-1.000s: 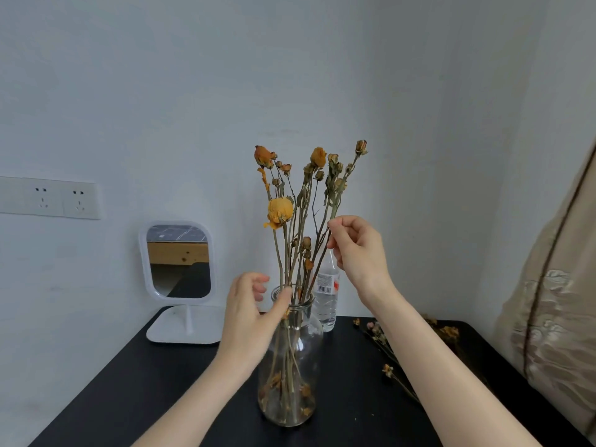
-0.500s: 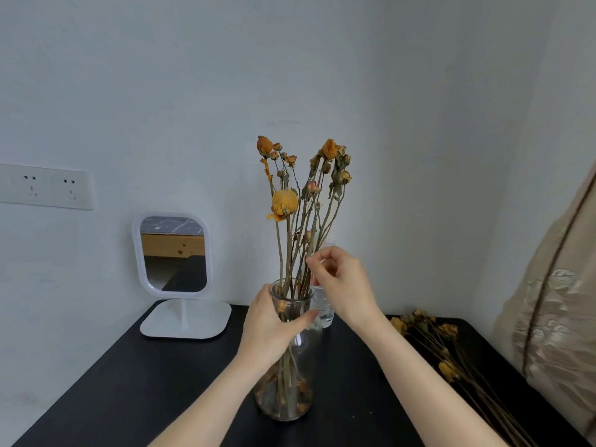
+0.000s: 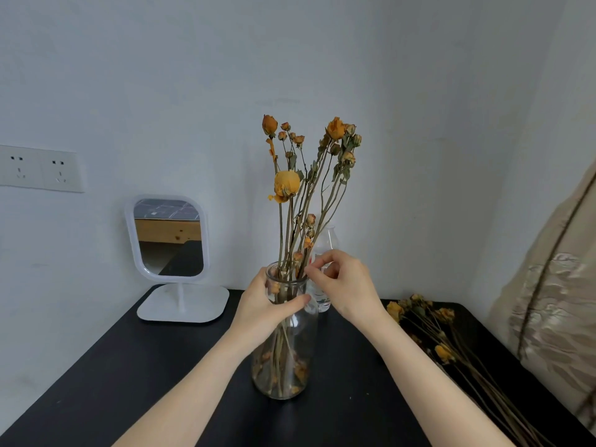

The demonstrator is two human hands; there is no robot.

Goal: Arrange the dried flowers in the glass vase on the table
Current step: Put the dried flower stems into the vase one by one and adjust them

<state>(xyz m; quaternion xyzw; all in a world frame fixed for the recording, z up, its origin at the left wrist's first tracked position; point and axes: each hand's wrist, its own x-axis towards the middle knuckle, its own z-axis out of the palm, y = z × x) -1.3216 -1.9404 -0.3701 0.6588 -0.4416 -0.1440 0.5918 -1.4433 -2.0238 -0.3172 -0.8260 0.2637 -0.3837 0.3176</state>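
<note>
A clear glass vase (image 3: pixel 283 372) stands on the black table (image 3: pixel 135 382), holding several dried orange and yellow flowers (image 3: pixel 287 185) on long brown stems. My left hand (image 3: pixel 261 308) grips the vase's neck, thumb across the front. My right hand (image 3: pixel 345 285) pinches a stem just above the vase's rim, on its right side. More dried flowers (image 3: pixel 442 343) lie loose on the table at the right.
A white-framed standing mirror (image 3: pixel 169 240) is at the back left by the wall. A small clear plastic bottle (image 3: pixel 324 250) stands behind the vase. Beige fabric (image 3: pixel 554 285) hangs at the right edge. Wall sockets (image 3: pixel 38 169) are at the left.
My right hand has come down along the stems to the vase's rim, and the stem it holds has slid deeper. My left hand has closed round the neck.
</note>
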